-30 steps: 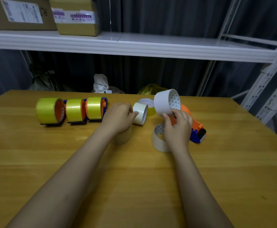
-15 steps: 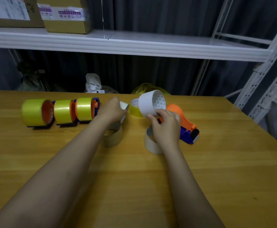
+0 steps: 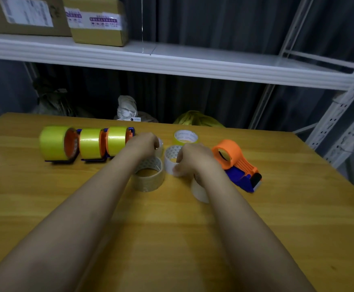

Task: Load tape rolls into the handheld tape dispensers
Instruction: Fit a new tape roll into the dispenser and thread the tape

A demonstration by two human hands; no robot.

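The right hand [image 3: 195, 159] is pinching a white tape roll [image 3: 172, 160] on the desk [image 3: 172, 239], likely to load the empty orange dispenser [image 3: 235, 163] at three o'clock. The left hand [image 3: 144, 144] is curling around a small roll [image 3: 160, 146]. Three filled dispensers [image 3: 83, 145] are waiting at nine o'clock.

Warm wood-grain table [image 3: 256, 228], smooth, faintly sheened; glossy yellow tape rolls [image 3: 89, 143]; matt orange-and-blue plastic dispenser [image 3: 235, 163]; translucent clear tape roll [image 3: 147, 178]; cardboard boxes [image 3: 96, 20] with paper labels; white painted metal shelf [image 3: 193, 62]
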